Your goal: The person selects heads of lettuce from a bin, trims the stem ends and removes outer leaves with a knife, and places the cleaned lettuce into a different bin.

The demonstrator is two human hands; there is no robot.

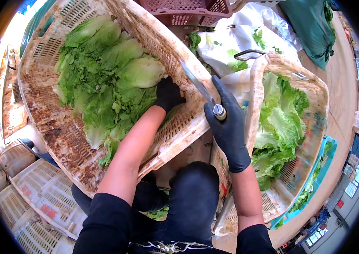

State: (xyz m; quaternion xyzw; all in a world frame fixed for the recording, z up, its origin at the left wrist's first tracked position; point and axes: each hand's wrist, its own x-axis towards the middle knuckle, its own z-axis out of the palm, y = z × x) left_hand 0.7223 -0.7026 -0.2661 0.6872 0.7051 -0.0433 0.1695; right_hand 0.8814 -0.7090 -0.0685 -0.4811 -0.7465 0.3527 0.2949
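The biggest thing we see is the stained left crate (60, 146), tilted and cut off at the far edge of the view. The smaller right crate (318, 91) stands beside it, with loose lettuce (279, 127) inside. In the left crate lies the lettuce heap (99, 80), to the left of both hands and spreading from far to near.

Our left hand (169, 93) is the nearer one: it touches the heap's right edge, fingers curled. We cannot tell how far it is closed or whether it grips a leaf, since its fingertips are hidden. Our right hand (229, 131) is farther off, between the two crates, its thumb and fingers partly closed around the knife (197, 86). The knife's long axis runs from near right to far left, the blade along the left crate's right wall, apart from the leaves. Most of its handle is hidden by the glove; only a metal end shows.
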